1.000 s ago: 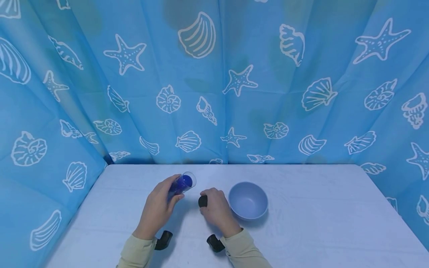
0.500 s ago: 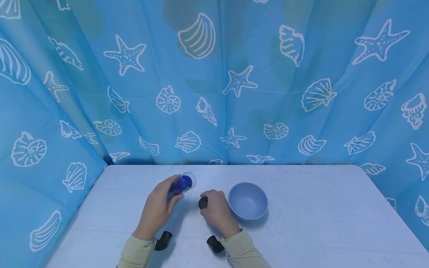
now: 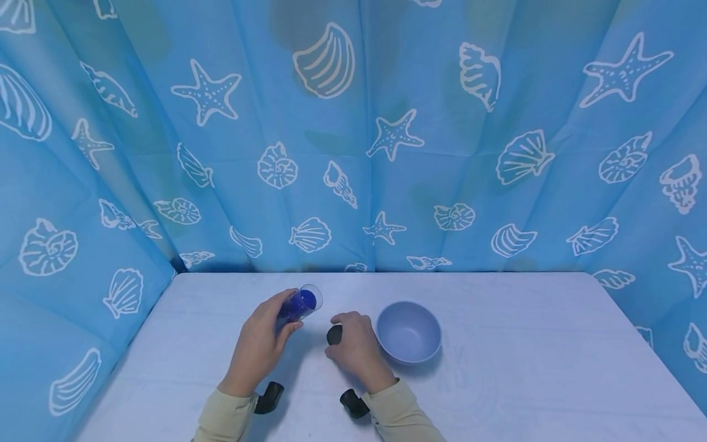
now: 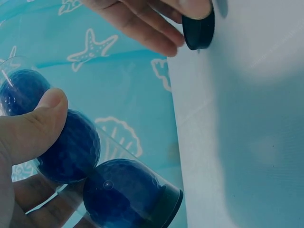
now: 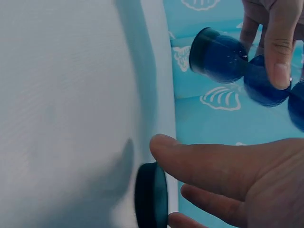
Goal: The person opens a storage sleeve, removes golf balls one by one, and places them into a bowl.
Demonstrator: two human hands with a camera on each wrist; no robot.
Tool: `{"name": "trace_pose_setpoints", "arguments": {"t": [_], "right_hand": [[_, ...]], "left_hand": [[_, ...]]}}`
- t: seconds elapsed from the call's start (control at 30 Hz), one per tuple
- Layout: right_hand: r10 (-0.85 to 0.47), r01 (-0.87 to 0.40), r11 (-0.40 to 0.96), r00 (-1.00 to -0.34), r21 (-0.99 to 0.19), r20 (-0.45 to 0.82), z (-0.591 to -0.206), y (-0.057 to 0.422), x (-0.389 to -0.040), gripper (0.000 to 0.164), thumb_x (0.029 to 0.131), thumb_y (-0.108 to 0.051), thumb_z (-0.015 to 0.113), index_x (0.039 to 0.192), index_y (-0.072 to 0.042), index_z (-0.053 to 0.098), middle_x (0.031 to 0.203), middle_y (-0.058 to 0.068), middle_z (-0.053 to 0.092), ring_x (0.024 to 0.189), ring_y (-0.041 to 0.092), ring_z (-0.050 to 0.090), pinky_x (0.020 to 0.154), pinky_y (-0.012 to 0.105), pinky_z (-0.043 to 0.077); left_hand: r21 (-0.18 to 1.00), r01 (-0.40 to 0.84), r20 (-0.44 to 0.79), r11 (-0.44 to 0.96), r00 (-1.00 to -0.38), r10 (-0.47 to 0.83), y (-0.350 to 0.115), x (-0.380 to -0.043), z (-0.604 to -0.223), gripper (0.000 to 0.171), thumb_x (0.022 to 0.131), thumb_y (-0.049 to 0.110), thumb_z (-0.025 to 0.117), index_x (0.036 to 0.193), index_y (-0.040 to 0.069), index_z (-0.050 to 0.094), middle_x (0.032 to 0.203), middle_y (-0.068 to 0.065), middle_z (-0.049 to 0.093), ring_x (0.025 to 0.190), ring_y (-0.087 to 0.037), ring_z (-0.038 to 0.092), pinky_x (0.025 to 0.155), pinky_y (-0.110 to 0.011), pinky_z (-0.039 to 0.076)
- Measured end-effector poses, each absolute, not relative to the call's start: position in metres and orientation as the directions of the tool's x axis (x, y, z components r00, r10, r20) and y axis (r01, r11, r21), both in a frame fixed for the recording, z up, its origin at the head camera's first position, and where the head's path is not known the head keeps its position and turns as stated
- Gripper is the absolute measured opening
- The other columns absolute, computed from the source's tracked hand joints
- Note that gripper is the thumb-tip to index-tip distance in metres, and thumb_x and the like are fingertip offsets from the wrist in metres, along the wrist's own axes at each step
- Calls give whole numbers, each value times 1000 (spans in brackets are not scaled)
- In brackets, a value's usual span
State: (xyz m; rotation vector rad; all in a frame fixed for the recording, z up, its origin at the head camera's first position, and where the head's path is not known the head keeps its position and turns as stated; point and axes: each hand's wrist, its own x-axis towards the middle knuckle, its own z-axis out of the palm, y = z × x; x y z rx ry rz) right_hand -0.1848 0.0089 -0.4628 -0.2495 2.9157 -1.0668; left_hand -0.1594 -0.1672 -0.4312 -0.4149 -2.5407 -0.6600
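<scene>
Nearest to you are your two light beige sleeves [image 3: 223, 417], and at each wrist sits a small black curved device [image 3: 269, 398]. Your right hand [image 3: 358, 348] is open around a black round flat cap [image 3: 334, 335], which lies level at the table, between your thumb and fingers. Half a second ago the fingers were close on this cap; now the thumb has moved away from its edge. Whether any finger still touches it, I cannot tell.

Your left hand [image 3: 256, 350] grips a clear tube of transparent plastic [image 3: 294, 308], same as before. The tube is tilted, its open end upward and its dark base downward. Inside are blue dimpled balls [image 4: 71, 147], in a row. Just beside your right hand, on its right side, stands a round lavender-blue bowl [image 3: 409, 336], unmoved, on the white table [image 3: 530, 356]. Behind hangs a blue curtain [image 3: 342, 135] with white shells and starfish.
</scene>
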Motion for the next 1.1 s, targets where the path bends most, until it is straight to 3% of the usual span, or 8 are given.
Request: {"name": "trace_pose_setpoints", "arguments": {"t": [0.3, 0.57, 0.8, 1.1], "right_hand": [[-165, -221, 704, -975, -675, 146, -452, 9, -182, 39, 80, -23, 72, 115, -9, 63, 117, 10, 58, 114, 29, 49, 97, 44, 40], [-106, -214, 643, -976, -736, 191, -439, 9, -177, 35, 89, -28, 61, 121, -13, 58, 115, 4, 61, 101, 20, 57, 83, 35, 49], [-63, -288, 536, -951, -793, 302, -430, 10, -176, 32, 90, -23, 60, 120, -11, 59, 106, 3, 64, 88, 15, 60, 73, 27, 51], [-43, -291, 489, -950, -822, 311, -424, 10, -173, 34, 92, -33, 57, 122, -15, 57, 108, -1, 63, 91, 9, 59, 76, 24, 52]], "left_hand": [[348, 440, 569, 828, -801, 187, -169, -161, -433, 59, 81, 21, 72, 133, 12, 45, 125, -11, 56, 113, -28, 54, 92, -47, 46], [362, 399, 541, 842, -826, 159, -168, -161, -433, 61, 80, 20, 73, 133, 15, 45, 125, -9, 56, 113, -26, 54, 93, -46, 45], [372, 375, 517, 849, -844, 146, -167, -159, -431, 60, 81, 20, 72, 133, 16, 44, 127, -9, 55, 115, -26, 53, 95, -47, 43], [377, 380, 514, 845, -845, 150, -166, -160, -432, 59, 81, 20, 72, 133, 16, 44, 127, -9, 54, 116, -26, 52, 95, -47, 43]]}}
